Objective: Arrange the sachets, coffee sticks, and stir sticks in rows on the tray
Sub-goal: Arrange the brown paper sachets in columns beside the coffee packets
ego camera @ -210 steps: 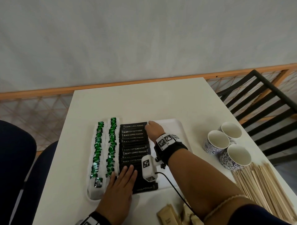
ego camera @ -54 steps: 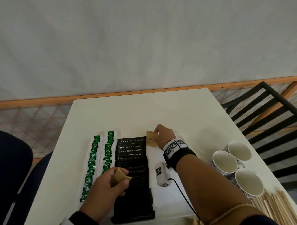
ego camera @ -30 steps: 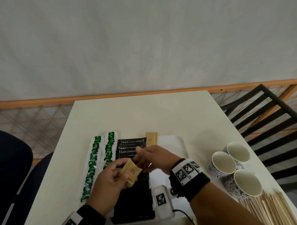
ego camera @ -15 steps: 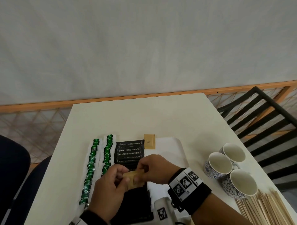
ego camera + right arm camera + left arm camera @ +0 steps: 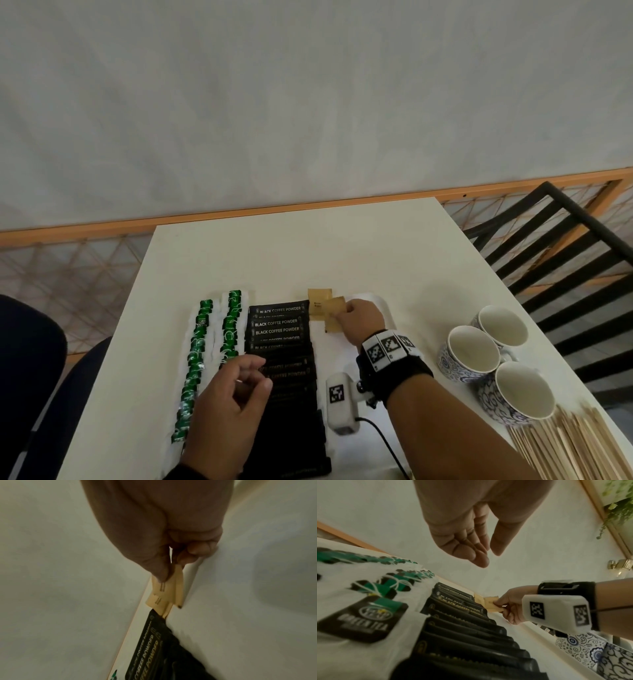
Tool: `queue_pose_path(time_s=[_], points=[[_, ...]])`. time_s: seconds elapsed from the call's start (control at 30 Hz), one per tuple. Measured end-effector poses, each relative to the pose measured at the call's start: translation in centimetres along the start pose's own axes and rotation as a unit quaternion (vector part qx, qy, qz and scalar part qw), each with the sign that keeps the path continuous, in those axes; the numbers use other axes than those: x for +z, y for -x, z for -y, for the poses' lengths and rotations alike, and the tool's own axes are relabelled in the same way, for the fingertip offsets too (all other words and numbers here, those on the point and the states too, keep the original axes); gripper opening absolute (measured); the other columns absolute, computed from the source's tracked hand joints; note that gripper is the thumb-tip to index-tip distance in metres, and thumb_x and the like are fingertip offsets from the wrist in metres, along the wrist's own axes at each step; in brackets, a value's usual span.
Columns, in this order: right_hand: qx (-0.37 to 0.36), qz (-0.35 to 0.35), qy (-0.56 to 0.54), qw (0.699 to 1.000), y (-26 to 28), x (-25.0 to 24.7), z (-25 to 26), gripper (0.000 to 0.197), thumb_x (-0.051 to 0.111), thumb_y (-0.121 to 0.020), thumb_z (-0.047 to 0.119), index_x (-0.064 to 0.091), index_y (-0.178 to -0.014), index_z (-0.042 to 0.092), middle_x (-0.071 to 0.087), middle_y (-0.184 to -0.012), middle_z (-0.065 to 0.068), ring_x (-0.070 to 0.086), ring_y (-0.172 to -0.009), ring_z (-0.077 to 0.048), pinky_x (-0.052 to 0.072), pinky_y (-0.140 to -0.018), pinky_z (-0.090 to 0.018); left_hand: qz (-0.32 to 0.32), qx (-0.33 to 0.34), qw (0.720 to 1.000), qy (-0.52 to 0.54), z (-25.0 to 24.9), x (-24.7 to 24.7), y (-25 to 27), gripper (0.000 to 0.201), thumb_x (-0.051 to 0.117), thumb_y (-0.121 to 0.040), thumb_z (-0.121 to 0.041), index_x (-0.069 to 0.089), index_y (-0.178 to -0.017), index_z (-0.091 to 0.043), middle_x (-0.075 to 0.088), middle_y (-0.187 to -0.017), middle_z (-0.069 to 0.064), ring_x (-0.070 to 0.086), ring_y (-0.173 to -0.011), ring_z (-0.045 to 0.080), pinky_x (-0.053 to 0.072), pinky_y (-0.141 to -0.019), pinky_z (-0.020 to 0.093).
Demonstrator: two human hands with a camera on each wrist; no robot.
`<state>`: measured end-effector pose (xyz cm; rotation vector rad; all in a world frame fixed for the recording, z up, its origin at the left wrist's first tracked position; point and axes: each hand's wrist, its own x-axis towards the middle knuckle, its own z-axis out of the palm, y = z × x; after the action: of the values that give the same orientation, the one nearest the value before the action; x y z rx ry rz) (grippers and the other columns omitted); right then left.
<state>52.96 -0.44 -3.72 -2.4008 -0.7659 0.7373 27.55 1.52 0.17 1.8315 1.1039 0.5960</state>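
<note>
Nearest the camera, left hand hovers loosely curled, empty, over glossy black coffee sticks. Farther, right hand pinches a flat tan paper sachet, overlapping another sachet on the white tray.

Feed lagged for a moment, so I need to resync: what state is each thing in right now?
right hand: pinches a brown sachet
held brown sachet: tilted, overlapping the placed one
placed brown sachet: flat at the tray's far end
left hand: loosely curled, holding nothing
black coffee sticks: laid in an overlapping row
green tea sachets: in two rows
cups: upright, empty
stir sticks: piled off the tray
</note>
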Motion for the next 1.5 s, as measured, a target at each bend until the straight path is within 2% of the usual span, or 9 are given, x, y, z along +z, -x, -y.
queue_pose_path(time_s=[0.1,0.3,0.47,0.6,0.77,0.93,1.07,1.27,1.5], points=[[0.004,0.009,0.006,1.0,-0.4,0.4,0.4,0.018,0.057,-0.092,0.025,0.058,-0.076,0.016,0.058,-0.077,0.002,0.054,-0.075,-0.017,0.04,-0.066,-0.024,0.004,0.004,1.0,-0.011,0.5,-0.1,0.1,0.027,0.072,-0.083,-0.015,0.062,-0.096,-0.036,0.065,-0.085,-0.017,0.064,-0.068,0.01,0.052,-0.063,0.026],[0.008,-0.002,0.007,1.0,-0.4,0.2,1.3,0.016,0.063,-0.091,0.032,0.054,-0.088,0.02,0.064,-0.097,0.0,0.051,-0.083,-0.013,0.037,-0.071,-0.021,0.01,-0.001,1.0,-0.018,1.2,0.0,0.1,0.029,0.072,-0.082,-0.013,0.063,-0.095,-0.037,0.065,-0.088,-0.018,0.063,-0.069,0.01,0.052,-0.063,0.025],[0.009,-0.012,-0.015,1.0,-0.5,0.6,1.4,0.014,0.064,-0.089,0.027,0.055,-0.092,0.017,0.063,-0.094,-0.001,0.056,-0.085,-0.016,0.042,-0.07,-0.02,0.021,-0.015,1.0,-0.014,1.4,-0.1,0.4,0.029,0.072,-0.083,-0.014,0.063,-0.09,-0.04,0.064,-0.09,-0.019,0.063,-0.069,0.009,0.05,-0.061,0.02],[0.015,0.001,-0.06,0.998,0.5,0.1,1.3,0.032,0.066,-0.088,0.03,0.051,-0.112,0.014,0.061,-0.101,-0.004,0.058,-0.086,-0.018,0.042,-0.066,-0.021,0.026,-0.002,0.999,-0.036,1.5,-0.3,0.7,0.031,0.073,-0.082,-0.014,0.062,-0.092,-0.041,0.063,-0.09,-0.02,0.063,-0.067,0.01,0.05,-0.06,0.018],[-0.096,0.076,0.02,0.992,6.1,-3.5,-0.2,0.032,0.065,-0.089,0.04,0.056,-0.111,0.019,0.062,-0.092,0.005,0.058,-0.083,-0.011,0.042,-0.068,-0.018,0.089,0.008,0.995,-0.053,1.7,-1.0,1.8,0.031,0.072,-0.083,-0.02,0.062,-0.092,-0.047,0.067,-0.082,-0.019,0.065,-0.072,0.007,0.053,-0.07,0.027],[-0.177,0.166,0.143,0.96,15.1,-8.5,-4.8,0.036,0.067,-0.085,0.048,0.058,-0.114,0.029,0.066,-0.095,0.011,0.055,-0.079,0.001,0.042,-0.072,-0.016,0.21,0.045,0.972,-0.091,0.9,-0.3,4.3,0.019,0.071,-0.085,-0.018,0.069,-0.081,-0.037,0.068,-0.078,-0.021,0.063,-0.076,0.001,0.047,-0.065,0.011],[-0.141,0.185,0.201,0.951,21.5,-9.5,-10.1,0.054,0.063,-0.079,0.062,0.046,-0.125,0.04,0.053,-0.115,0.013,0.047,-0.095,-0.002,0.044,-0.087,-0.022,0.268,0.068,0.954,-0.114,1.0,0.1,6.0,0.036,0.071,-0.085,-0.023,0.058,-0.097,-0.055,0.068,-0.084,-0.026,0.063,-0.083,-0.002,0.047,-0.069,0.01],[-0.138,0.089,0.3,0.94,27.1,-7.5,-15.7,0.073,0.043,-0.074,0.075,0.03,-0.137,0.042,0.032,-0.137,0.01,0.032,-0.121,-0.014,0.034,-0.102,-0.032,0.25,0.042,0.961,-0.109,1.2,-1.3,7.7,0.031,0.071,-0.084,-0.023,0.062,-0.091,-0.052,0.068,-0.077,-0.016,0.062,-0.071,0.006,0.05,-0.069,0.025],[0.058,0.039,0.2,0.977,30.8,-7.1,-18.2,0.098,0.066,-0.062,0.076,0.02,-0.138,0.036,0.026,-0.118,0.004,0.041,-0.109,-0.019,0.043,-0.096,-0.029,0.3,0.061,0.942,-0.139,1.9,-1.5,9.0,0.03,0.075,-0.081,-0.028,0.063,-0.093,-0.053,0.067,-0.084,-0.014,0.061,-0.07,0.005,0.051,-0.07,0.022]])
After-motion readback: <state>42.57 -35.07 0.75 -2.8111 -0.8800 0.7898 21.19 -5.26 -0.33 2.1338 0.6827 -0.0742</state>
